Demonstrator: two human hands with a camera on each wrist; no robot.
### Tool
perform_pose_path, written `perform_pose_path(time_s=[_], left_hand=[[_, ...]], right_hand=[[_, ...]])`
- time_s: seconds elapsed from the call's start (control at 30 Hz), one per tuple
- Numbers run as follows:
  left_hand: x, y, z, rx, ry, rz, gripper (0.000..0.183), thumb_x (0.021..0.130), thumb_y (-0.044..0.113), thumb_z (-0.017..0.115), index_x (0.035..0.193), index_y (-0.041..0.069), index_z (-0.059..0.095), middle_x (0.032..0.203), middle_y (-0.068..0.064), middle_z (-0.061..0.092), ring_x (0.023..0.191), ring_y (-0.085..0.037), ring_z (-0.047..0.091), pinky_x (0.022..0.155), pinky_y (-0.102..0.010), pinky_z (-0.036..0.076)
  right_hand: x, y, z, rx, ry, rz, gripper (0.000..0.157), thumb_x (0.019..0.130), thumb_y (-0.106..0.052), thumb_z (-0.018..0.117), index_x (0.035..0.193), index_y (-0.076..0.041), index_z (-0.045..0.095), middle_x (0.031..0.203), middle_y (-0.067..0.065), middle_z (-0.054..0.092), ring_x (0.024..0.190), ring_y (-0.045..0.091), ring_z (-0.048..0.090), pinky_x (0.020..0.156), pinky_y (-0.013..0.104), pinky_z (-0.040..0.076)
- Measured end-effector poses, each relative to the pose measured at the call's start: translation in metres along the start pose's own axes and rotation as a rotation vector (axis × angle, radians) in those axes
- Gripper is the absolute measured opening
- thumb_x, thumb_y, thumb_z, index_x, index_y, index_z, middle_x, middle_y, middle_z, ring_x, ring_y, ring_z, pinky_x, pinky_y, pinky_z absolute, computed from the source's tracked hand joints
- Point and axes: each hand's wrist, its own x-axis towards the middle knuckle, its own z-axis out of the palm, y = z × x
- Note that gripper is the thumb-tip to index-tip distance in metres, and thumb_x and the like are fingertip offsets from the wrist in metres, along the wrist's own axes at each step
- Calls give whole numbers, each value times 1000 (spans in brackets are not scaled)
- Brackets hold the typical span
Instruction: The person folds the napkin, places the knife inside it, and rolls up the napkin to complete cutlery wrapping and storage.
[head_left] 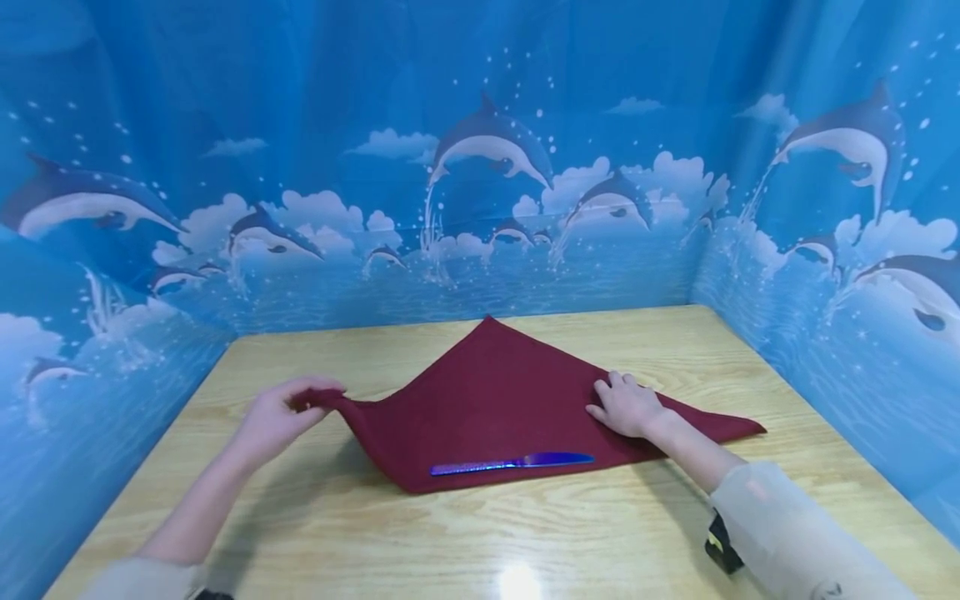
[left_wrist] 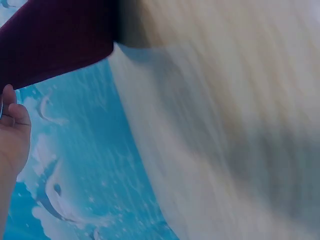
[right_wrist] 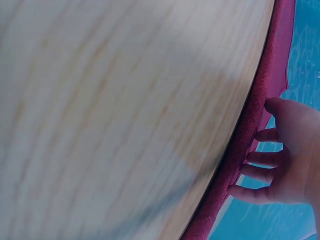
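A dark red cloth napkin (head_left: 495,392) lies on the table, one point toward the back and another stretching right. My left hand (head_left: 281,417) pinches its left corner and holds it up off the wood. In the left wrist view the left hand (left_wrist: 12,135) shows at the edge beneath the raised cloth (left_wrist: 60,40). With fingers spread, my right hand (head_left: 628,406) rests on the napkin's right part; the right wrist view shows its fingertips touching the cloth (right_wrist: 245,125). A shiny blue-purple table knife (head_left: 513,463) lies along the napkin's front edge, its blade pointing right.
The light wooden table (head_left: 465,542) carries the napkin and knife. A blue curtain with dolphins (head_left: 360,200) stands along the back and both sides of the table. A dark band (head_left: 722,546) sits at the right wrist.
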Motion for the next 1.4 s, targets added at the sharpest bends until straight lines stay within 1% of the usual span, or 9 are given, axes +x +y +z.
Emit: perform_pose_path(time_s=[0.1,0.27,0.4,0.53,0.63,0.83,1.1,1.27,1.4], left_hand=[[7,10,8,-101,-24,-11,21,86,1,61,105,0,66,102,-15,65,83,-5,59,67,-23,50],[17,25,19,-207,-54,44,15,83,-6,59,97,-5,65,97,-16,66,82,-5,59,68,-24,50],[23,33,27,-223,-76,60,15,81,-7,57,94,-3,64,97,-14,67,83,-9,57,71,-25,47],[29,40,36,-146,-63,57,13,80,-3,61,92,1,66,81,-4,62,74,-15,49,65,-27,41],[36,46,45,-96,-71,91,11,81,0,63,91,3,67,77,-2,56,72,-18,46,63,-30,39],[49,62,63,-21,-143,144,12,83,5,64,94,4,69,85,-2,58,79,-17,51,67,-32,44],[68,83,89,113,-284,195,20,87,12,63,105,4,66,98,-5,62,88,-18,54,75,-32,46],[77,90,110,179,-336,238,18,87,12,64,104,6,67,93,-2,62,82,-14,52,70,-28,44],[81,97,125,237,-347,249,16,85,14,65,100,9,70,89,0,64,79,-15,50,68,-29,41]], right_hand=[[-2,0,-1,4,-3,3,41,93,-33,52,118,0,52,120,27,45,104,41,46,72,56,46],[-3,1,-3,5,2,4,40,93,-33,53,117,0,52,121,27,45,104,41,46,72,56,46],[-3,1,-3,-2,8,1,41,93,-33,53,118,0,52,121,27,45,103,41,47,72,56,47],[-3,3,-2,1,6,-8,42,93,-32,53,119,1,52,121,27,45,103,41,47,73,55,47],[-3,4,-2,-1,11,-27,43,93,-31,54,121,1,52,120,26,45,104,41,47,76,54,46],[-2,4,-1,-12,56,-90,41,91,-26,57,122,0,53,110,20,50,102,37,50,78,51,46],[-2,2,-1,-3,86,-98,42,90,-26,58,122,1,52,112,21,52,104,38,50,77,51,47],[-1,-5,-7,53,179,-161,42,90,-23,60,121,3,53,112,20,55,102,35,54,81,48,47],[-1,-19,-22,173,280,-233,36,88,-20,62,117,0,57,111,16,60,104,32,56,83,46,47]])
